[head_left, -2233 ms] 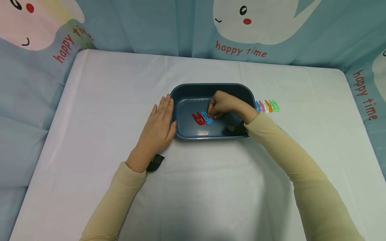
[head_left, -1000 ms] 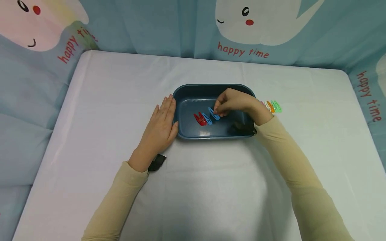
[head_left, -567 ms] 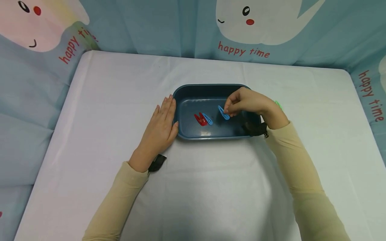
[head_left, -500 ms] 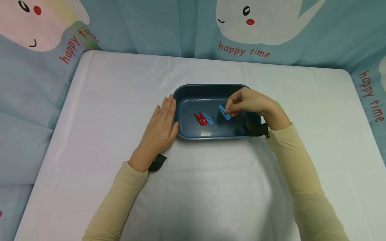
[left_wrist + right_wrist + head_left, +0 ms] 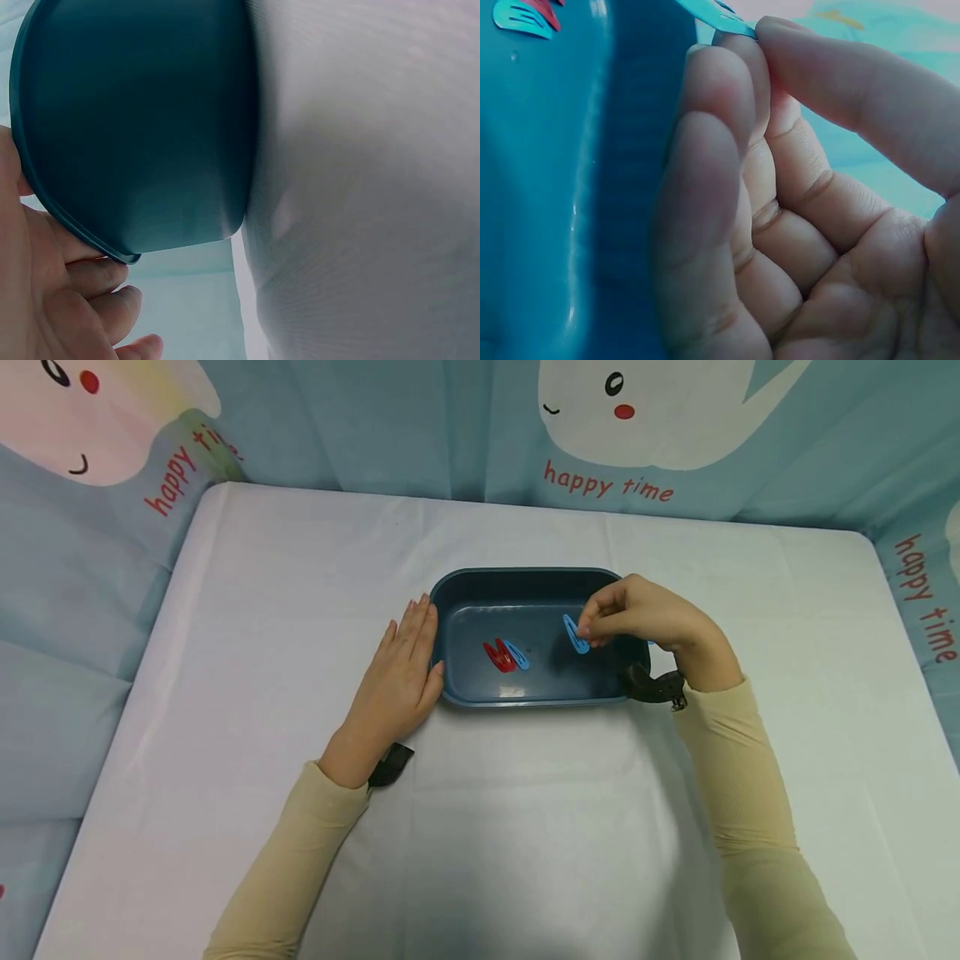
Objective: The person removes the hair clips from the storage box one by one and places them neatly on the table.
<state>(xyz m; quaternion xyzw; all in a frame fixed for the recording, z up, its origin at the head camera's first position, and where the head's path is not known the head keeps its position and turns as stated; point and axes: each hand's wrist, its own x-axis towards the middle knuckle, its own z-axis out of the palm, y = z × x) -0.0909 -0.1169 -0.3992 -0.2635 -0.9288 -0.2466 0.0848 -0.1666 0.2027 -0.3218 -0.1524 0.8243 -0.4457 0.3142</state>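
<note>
My right hand [image 5: 663, 618] pinches a blue snap hair clip [image 5: 575, 634] between thumb and fingertips, above the right part of a dark blue tray [image 5: 480, 692]. In the right wrist view the clip [image 5: 720, 13] shows at the top edge, only partly in frame. On the tray floor lie red hair clips [image 5: 498, 657], with another blue hair clip [image 5: 517, 655] right beside them. My left hand [image 5: 390, 681] rests flat with straight fingers along the tray's left rim. From the left wrist, its fingers [image 5: 112, 315] appear beside the rim.
White cloth covers the table [image 5: 480, 843]. A blue curtain [image 5: 390, 435] with printed cartoon figures hangs behind it. Just outside the tray's right end, a small blue bit [image 5: 651, 642] peeks out by my right hand, which hides the row of clips there.
My right hand has lifted one blue clip away from the clips on the tray floor and carried it rightward. The row outside the tray is now covered. My left hand stays put.
</note>
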